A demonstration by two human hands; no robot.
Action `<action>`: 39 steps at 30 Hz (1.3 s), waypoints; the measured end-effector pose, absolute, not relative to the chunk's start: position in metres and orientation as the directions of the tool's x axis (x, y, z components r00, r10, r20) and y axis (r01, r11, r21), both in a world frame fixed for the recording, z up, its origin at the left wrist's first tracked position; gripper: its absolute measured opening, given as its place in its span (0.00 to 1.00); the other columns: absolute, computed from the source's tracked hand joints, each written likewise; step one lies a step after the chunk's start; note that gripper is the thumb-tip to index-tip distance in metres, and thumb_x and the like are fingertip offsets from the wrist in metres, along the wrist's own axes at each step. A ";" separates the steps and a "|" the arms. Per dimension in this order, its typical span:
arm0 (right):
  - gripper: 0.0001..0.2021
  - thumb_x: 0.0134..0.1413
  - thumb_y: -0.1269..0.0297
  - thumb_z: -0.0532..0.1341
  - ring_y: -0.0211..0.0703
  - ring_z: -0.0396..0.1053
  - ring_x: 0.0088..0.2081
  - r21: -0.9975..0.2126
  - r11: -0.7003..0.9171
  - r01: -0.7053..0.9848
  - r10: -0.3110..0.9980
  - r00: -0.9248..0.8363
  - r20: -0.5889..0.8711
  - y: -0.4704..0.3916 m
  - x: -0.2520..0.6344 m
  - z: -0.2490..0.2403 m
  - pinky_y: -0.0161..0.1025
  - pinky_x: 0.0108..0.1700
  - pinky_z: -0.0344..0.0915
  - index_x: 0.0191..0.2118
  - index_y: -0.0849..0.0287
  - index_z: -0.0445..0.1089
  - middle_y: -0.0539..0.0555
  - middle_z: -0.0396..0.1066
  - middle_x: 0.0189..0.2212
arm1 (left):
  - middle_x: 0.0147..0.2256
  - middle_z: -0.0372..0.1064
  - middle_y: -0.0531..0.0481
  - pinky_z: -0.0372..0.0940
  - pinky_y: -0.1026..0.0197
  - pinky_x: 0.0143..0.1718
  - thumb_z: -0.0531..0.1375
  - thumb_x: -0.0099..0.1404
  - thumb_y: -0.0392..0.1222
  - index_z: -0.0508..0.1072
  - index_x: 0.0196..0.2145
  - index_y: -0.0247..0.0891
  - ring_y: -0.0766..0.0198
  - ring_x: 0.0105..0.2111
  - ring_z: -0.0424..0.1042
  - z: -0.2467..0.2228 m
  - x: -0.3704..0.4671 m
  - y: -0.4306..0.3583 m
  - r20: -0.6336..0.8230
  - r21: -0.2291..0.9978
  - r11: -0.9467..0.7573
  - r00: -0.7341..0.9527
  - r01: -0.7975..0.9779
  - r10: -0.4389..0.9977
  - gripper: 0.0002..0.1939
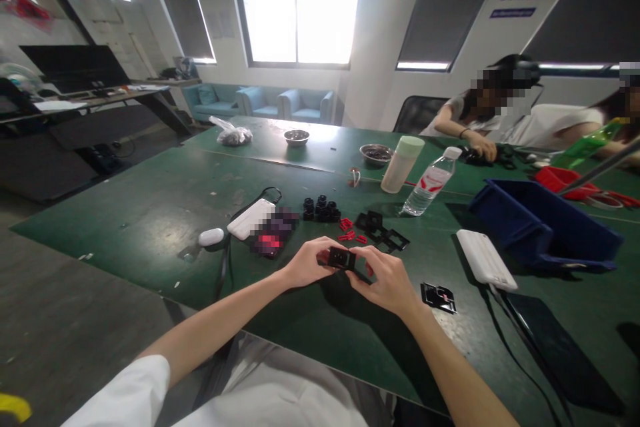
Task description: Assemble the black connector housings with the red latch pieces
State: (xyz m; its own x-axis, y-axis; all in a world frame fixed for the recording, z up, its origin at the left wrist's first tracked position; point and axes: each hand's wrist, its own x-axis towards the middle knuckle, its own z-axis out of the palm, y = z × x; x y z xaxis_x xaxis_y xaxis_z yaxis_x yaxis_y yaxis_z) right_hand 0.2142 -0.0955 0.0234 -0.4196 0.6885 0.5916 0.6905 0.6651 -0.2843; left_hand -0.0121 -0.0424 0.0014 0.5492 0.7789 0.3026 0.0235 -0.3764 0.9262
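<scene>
Between my two hands, just above the table's near edge, is a small black rectangular plastic part (341,258) with a few small light marks on its face. My left hand (311,263) grips its left end, and my right hand (381,278) pinches the right end between thumb and fingers. Just beyond my hands lie small red plastic pieces (346,223), a cluster of black knob-like parts (321,209) and several flat black frames (398,239). To the right of my right hand rests a glossy black flat piece (439,297).
On the left lie a white earbud case (211,237), a white power bank (251,219) and a phone (275,232). A frosted bottle (402,165), a water bottle (432,182), a blue bin (545,223), another power bank (486,260) and a dark phone (563,353) stand or lie rightward. A co-worker's hand (480,147) works across the table.
</scene>
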 end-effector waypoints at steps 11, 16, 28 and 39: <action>0.14 0.63 0.64 0.63 0.44 0.78 0.33 -0.270 0.667 0.694 0.678 -0.416 0.606 -0.094 0.215 0.023 0.39 0.34 0.71 0.53 0.56 0.69 0.54 0.79 0.41 | 0.49 0.76 0.42 0.72 0.60 0.43 0.71 0.57 0.34 0.80 0.50 0.35 0.57 0.42 0.78 0.000 -0.012 -0.042 0.275 0.934 -0.354 0.542 0.045 0.794 0.22; 0.14 0.63 0.63 0.63 0.44 0.77 0.32 -0.268 0.663 0.699 0.683 -0.418 0.600 -0.094 0.215 0.023 0.39 0.34 0.71 0.53 0.56 0.69 0.54 0.79 0.40 | 0.48 0.77 0.42 0.72 0.59 0.44 0.71 0.57 0.35 0.79 0.51 0.34 0.57 0.43 0.78 -0.003 -0.012 -0.041 0.261 0.939 -0.340 0.541 0.050 0.800 0.23; 0.14 0.62 0.64 0.64 0.45 0.78 0.34 -0.294 0.645 0.705 0.706 -0.404 0.581 -0.095 0.214 0.021 0.39 0.35 0.71 0.53 0.55 0.70 0.54 0.79 0.40 | 0.49 0.79 0.43 0.73 0.57 0.48 0.71 0.56 0.33 0.76 0.56 0.35 0.56 0.44 0.80 -0.005 -0.011 -0.043 0.226 0.950 -0.307 0.532 0.067 0.816 0.28; 0.16 0.60 0.63 0.64 0.44 0.77 0.34 -0.312 0.633 0.708 0.724 -0.399 0.563 -0.095 0.215 0.018 0.38 0.35 0.69 0.53 0.56 0.69 0.55 0.79 0.41 | 0.48 0.79 0.44 0.73 0.57 0.47 0.70 0.55 0.31 0.77 0.53 0.36 0.57 0.43 0.79 -0.003 -0.011 -0.044 0.224 0.943 -0.316 0.511 0.101 0.830 0.26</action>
